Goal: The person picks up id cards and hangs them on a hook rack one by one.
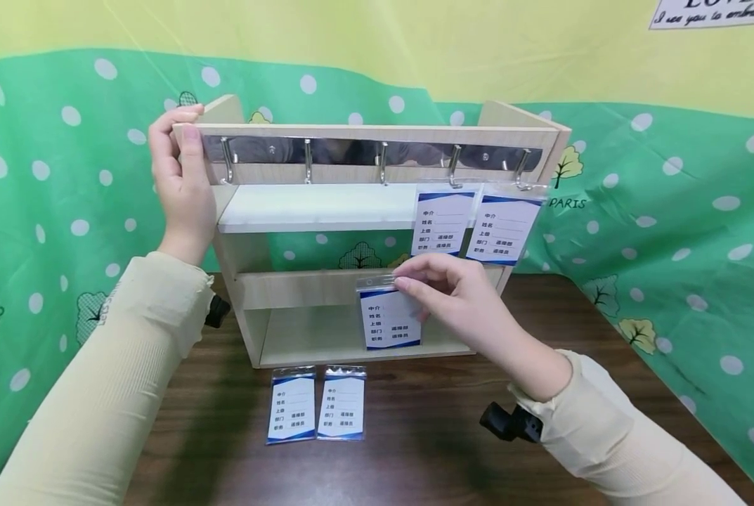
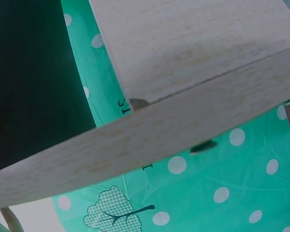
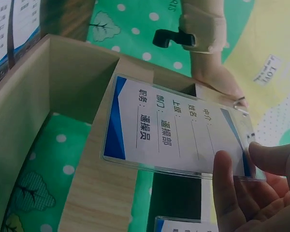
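Note:
My right hand (image 1: 459, 295) pinches the top corner of a clear-sleeved name badge (image 1: 392, 320) with a white and blue card, held upright in front of the lower part of a wooden shelf (image 1: 301, 281). The right wrist view shows the thumb and fingers of that hand at the top end of the badge (image 3: 169, 128). At the upper left, my left hand (image 1: 183, 176) grips the end of the shelf's top front board, thumb on the front. Hooks (image 1: 383, 163) line a metal strip on that board. Two badges (image 1: 443, 219) hang from the two rightmost hooks.
Two more badges (image 1: 291, 406) lie side by side on the dark wooden table (image 1: 408, 464) before the shelf. A white shelf board (image 1: 313, 209) crosses behind the hooks. Green and yellow patterned cloth (image 1: 54, 211) surrounds the table.

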